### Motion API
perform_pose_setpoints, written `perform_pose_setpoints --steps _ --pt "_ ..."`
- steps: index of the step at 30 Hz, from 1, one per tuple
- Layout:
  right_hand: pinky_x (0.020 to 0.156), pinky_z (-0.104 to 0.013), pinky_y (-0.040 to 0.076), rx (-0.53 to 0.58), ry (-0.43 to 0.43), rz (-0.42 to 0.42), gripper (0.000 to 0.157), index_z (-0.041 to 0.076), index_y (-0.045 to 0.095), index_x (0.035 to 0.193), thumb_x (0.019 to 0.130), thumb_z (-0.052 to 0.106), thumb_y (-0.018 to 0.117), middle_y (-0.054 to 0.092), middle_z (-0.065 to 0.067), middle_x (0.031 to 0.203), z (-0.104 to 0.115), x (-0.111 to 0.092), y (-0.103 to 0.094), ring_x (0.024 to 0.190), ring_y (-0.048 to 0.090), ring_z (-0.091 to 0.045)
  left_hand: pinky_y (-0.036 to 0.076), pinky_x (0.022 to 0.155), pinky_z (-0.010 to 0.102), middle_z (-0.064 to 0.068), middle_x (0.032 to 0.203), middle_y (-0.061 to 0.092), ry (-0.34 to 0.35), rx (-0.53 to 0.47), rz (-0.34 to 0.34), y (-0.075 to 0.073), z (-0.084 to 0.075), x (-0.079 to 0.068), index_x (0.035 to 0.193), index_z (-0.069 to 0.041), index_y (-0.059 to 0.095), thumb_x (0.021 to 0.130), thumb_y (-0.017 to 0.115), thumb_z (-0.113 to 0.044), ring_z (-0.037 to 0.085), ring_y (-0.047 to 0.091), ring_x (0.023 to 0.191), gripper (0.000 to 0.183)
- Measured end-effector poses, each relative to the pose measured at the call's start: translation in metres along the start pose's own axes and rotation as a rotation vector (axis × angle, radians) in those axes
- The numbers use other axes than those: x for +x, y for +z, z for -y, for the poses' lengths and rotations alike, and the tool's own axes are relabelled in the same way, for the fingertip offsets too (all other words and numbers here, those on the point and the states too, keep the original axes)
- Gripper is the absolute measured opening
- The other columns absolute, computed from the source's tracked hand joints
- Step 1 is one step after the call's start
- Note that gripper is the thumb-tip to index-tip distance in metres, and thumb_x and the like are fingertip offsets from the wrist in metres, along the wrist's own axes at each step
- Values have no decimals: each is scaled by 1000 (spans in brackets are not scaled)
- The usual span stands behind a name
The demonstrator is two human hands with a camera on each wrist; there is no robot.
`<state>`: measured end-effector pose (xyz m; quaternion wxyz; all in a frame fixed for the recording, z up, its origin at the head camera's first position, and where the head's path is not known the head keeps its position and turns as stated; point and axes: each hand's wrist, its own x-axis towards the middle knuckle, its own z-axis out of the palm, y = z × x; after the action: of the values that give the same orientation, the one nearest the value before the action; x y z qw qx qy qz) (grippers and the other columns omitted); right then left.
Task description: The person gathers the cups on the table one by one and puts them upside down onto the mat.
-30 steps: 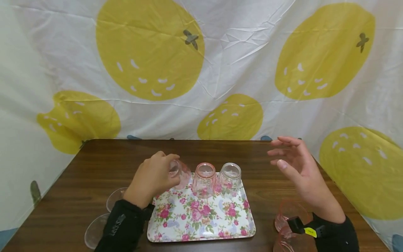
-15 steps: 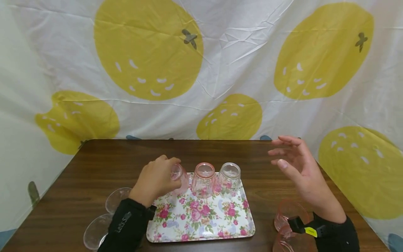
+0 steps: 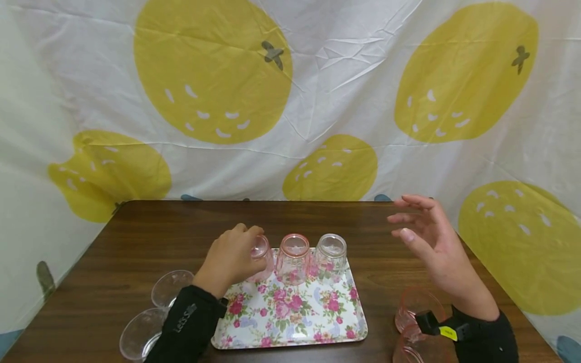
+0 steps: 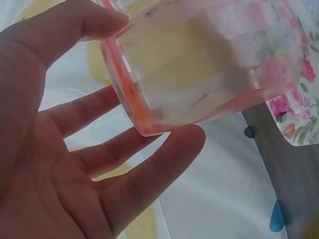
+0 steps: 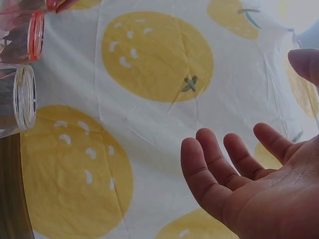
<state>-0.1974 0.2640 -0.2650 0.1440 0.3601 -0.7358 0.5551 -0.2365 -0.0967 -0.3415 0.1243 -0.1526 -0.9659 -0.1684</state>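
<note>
With thumb and fingers at its base, my left hand [image 3: 230, 257] grips a pink glass tumbler [image 3: 262, 262] that stands upside down at the tray's back left corner. In the left wrist view the tumbler [image 4: 209, 64] has its thick pink base between the fingertips. Beside it on the floral tray [image 3: 254, 322] are another upturned pink tumbler [image 3: 294, 262] and a clear upturned tumbler [image 3: 332, 257]. My right hand [image 3: 431, 242] hangs in the air right of the tray, fingers apart and holding nothing.
Two clear glass bowls [image 3: 140, 333] stand left of the tray, partly behind the left sleeve. Two pink glass vessels [image 3: 419, 302] stand near the right wrist. All rest on a dark wooden table [image 3: 113, 262], with a fruit-print cloth [image 3: 336, 101] hanging behind.
My left hand has moved slightly right with the pink tumbler, which has gone from tilted to nearly upright beside the middle one. My right hand has stayed put.
</note>
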Motion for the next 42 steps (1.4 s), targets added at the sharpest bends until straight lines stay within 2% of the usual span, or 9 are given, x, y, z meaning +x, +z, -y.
perform_pose_setpoints --steps 15,21,26,32,38,42 --pt "89 -14 52 -8 -10 -11 54 1 34 146 95 -17 42 45 -3 140 0 0 -1 115 53 -24 58 81 54 19 111 64 -24 -1 36 0 -5 -2 125 -9 65 75 78 -33 37 61 98 57" --pt "89 -13 52 -21 -4 -17 54 1 35 146 95 -17 43 45 -3 140 0 0 0 115 54 -23 57 86 55 19 115 64 -46 -16 80 2 -5 -1 125 -11 65 79 76 -33 37 59 104 53" --pt "89 -13 51 -35 12 -20 54 3 35 146 96 -16 44 45 -3 140 0 -1 -1 115 53 -23 57 87 54 18 115 63 -54 -35 84 2 -3 1 125 -12 65 80 75 -32 36 58 104 50" --pt "89 -12 51 -63 33 -15 54 3 35 146 96 -15 45 45 -3 140 1 -2 -1 115 53 -23 56 89 56 21 126 59 -77 -67 124 4 -3 1 133 -12 60 82 74 -31 36 58 108 56" --pt "86 -12 50 -192 114 8 55 6 34 147 96 -10 51 43 1 141 4 -5 -3 117 52 -18 53 93 58 23 137 50 -77 -112 142 6 -1 -1 142 -14 53 83 74 -30 39 53 117 65" --pt "83 -12 50 -325 168 39 57 11 35 147 96 -3 57 40 2 142 6 -6 -6 117 51 -13 53 92 59 23 143 44 -51 -114 114 3 1 0 147 -14 46 84 74 -31 41 48 121 71"
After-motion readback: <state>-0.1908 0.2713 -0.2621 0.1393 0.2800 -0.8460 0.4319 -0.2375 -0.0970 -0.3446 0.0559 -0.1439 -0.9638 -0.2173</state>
